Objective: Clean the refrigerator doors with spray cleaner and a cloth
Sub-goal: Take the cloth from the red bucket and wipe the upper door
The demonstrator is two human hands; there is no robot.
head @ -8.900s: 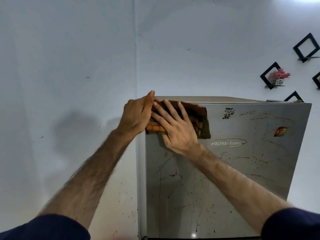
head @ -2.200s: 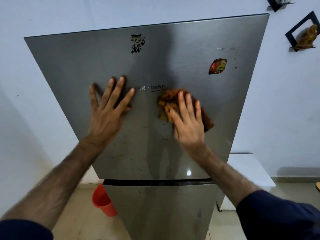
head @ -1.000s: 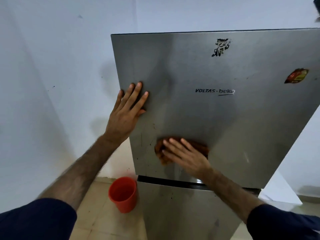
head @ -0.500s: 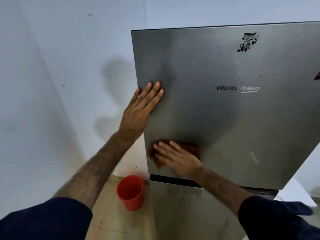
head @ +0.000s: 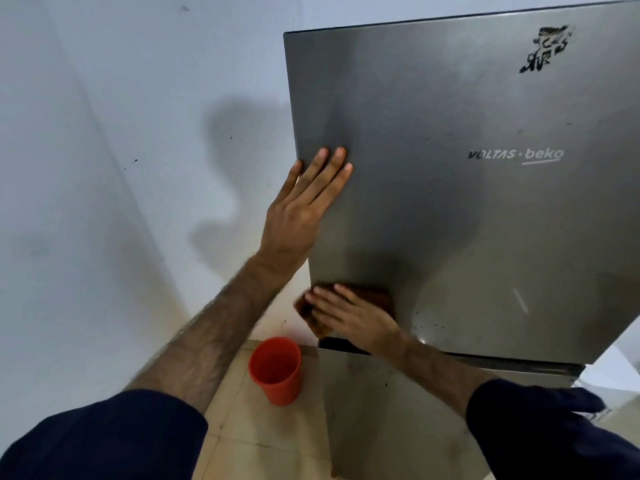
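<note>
brown cloth lies crosswise under flat right fingers; left fingers flat on door.

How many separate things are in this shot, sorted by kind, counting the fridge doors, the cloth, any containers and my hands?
Refrigerator doors: 2, upper door and lower door
Cloths: 1, brown cloth, pressed flat at the upper door's bottom left corner
Cups: 1, orange plastic cup on the floor
Hands: 2, left hand and right hand
Total: 6
</note>
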